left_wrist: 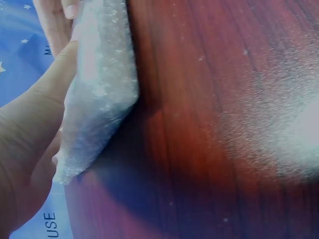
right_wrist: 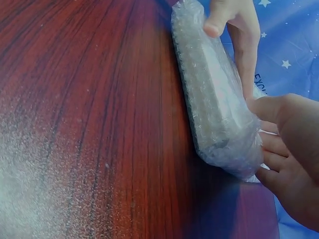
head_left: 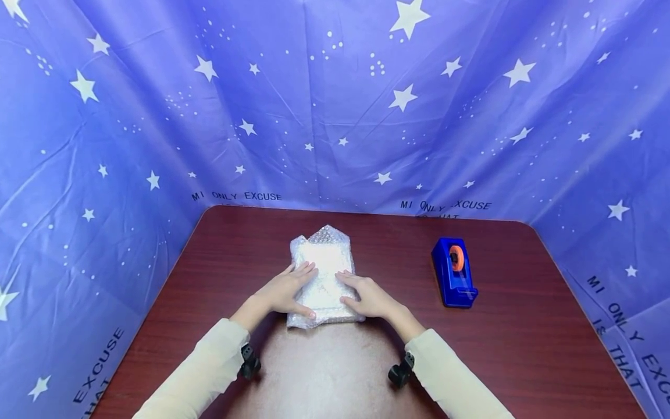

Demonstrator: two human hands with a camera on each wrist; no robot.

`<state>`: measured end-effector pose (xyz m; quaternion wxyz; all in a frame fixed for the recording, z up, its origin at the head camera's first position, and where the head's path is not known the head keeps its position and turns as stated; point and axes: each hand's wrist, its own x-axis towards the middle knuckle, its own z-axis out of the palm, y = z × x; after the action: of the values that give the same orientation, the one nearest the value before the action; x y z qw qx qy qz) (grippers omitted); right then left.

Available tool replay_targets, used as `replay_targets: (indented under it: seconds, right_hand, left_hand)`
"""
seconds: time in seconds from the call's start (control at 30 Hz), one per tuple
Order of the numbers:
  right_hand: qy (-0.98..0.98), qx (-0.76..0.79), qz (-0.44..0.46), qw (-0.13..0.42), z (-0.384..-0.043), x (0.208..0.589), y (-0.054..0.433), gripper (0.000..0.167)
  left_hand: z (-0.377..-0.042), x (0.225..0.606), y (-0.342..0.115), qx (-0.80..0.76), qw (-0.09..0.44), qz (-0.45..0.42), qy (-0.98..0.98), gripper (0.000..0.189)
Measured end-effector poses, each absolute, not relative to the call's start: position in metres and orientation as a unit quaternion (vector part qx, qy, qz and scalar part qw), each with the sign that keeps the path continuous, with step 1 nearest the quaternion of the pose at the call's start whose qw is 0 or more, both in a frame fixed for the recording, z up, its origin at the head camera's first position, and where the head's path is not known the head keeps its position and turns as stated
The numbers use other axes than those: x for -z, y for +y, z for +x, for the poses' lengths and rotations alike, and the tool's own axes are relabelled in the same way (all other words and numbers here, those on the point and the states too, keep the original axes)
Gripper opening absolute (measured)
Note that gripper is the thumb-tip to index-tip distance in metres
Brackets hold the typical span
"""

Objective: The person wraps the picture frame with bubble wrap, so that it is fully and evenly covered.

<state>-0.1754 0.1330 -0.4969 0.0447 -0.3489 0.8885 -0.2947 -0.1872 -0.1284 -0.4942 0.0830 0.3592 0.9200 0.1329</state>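
A flat, roughly rectangular package in clear bubble wrap lies on the table, with a pale item faintly showing inside. Loose wrap sticks up at its far end and bunches at its sides. My left hand rests on the package's left part, fingers extended and thumb toward the near edge. On the right side, my right hand touches the wrap with fingers and thumb fairly straight. Seen from the right wrist, the thick wrapped edge faces the camera, and the right thumb lies against the top. What is inside cannot be made out.
A blue tape dispenser with an orange-cored roll stands to the right on the dark red wooden table. Blue star-printed cloth hangs behind and along both sides. Glare covers the table's near middle.
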Motion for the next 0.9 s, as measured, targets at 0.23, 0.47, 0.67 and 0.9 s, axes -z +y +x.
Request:
replay_targets:
  seconds: [0.23, 0.47, 0.67, 0.9]
  right_hand:
    - [0.9, 0.259, -0.35, 0.034, -0.174, 0.494, 0.131, 0.051]
    - [0.909, 0.23, -0.345, 0.031, -0.173, 0.493, 0.125, 0.05]
    - [0.908, 0.23, -0.347, 0.037, -0.17, 0.494, 0.127, 0.05]
    - [0.906, 0.233, -0.353, 0.029, -0.169, 0.498, 0.127, 0.05]
  left_hand:
    - [-0.189, 0.494, -0.124, -0.107, 0.064, 0.366, 0.922, 0.106]
    - [-0.189, 0.485, -0.127, -0.14, 0.068, 0.354, 0.922, 0.098]
    - [-0.193, 0.479, -0.122, -0.149, 0.053, 0.35, 0.923, 0.085]
    - [-0.199, 0.478, -0.115, -0.1, 0.071, 0.345, 0.93, 0.099]
